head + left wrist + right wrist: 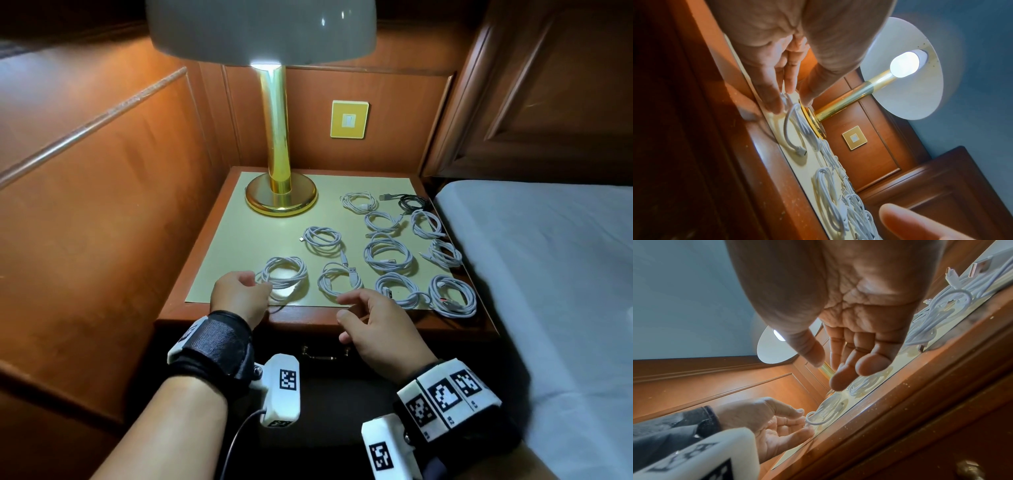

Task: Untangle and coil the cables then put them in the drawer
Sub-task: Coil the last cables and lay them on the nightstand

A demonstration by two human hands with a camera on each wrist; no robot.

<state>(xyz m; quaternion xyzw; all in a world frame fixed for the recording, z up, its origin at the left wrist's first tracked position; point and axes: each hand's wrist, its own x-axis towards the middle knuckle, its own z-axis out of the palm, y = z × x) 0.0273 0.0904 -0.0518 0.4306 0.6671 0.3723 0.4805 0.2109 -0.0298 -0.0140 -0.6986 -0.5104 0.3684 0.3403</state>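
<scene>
Several coiled white cables lie on the nightstand's pale top (239, 240). My left hand (251, 279) pinches the left edge of the nearest-left white coil (284, 274). In the left wrist view its fingers (774, 91) and thumb close on that coil's (797, 125) strands. The right wrist view shows the same pinch by the left hand (799, 420) on the coil (830, 407). My right hand (342, 310) hovers empty with relaxed fingers (840, 378) over the front edge, near another coil (337, 279). The drawer (325, 380) below is closed, its brass handle (325, 354) visible.
A gold lamp (279, 192) stands at the back left of the top. More white coils (388, 255) fill the right half, and a black cable (411, 202) lies at the back right. A bed (548, 274) borders the right side, and wood panelling (102, 205) borders the left.
</scene>
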